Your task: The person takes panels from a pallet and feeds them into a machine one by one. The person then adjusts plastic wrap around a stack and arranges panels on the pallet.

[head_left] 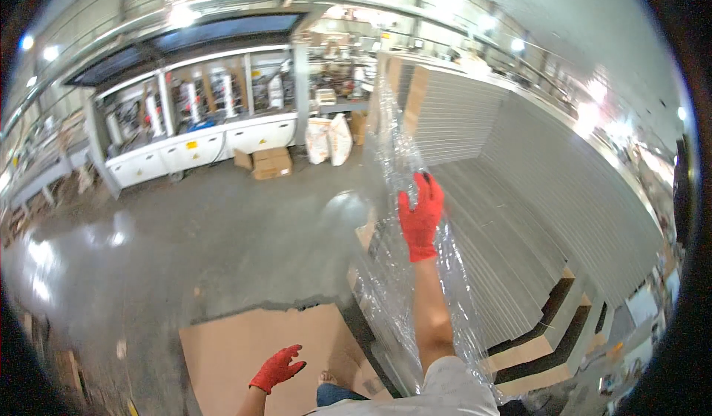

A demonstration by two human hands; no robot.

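My right hand (421, 219), in a red glove with dark fingertips, reaches forward over clear plastic film (393, 282). Its thumb and fingers are apart, and it lies against or just above the film; which of the two I cannot tell. The film hangs in a wrinkled strip along the left side of a large stack of grey panels (512, 216). Lower down, my left hand (278, 369) is in a matching red glove. Its fingers are spread with nothing in them, above a flat brown cardboard sheet (245, 342) on the floor.
A machine with white lower panels (245, 138) stands at the far left. Near it are an open cardboard box (271, 162) and white sacks (329, 139). Brown strips (538, 375) edge the near end of the stack. Grey floor (185, 245) stretches to the left.
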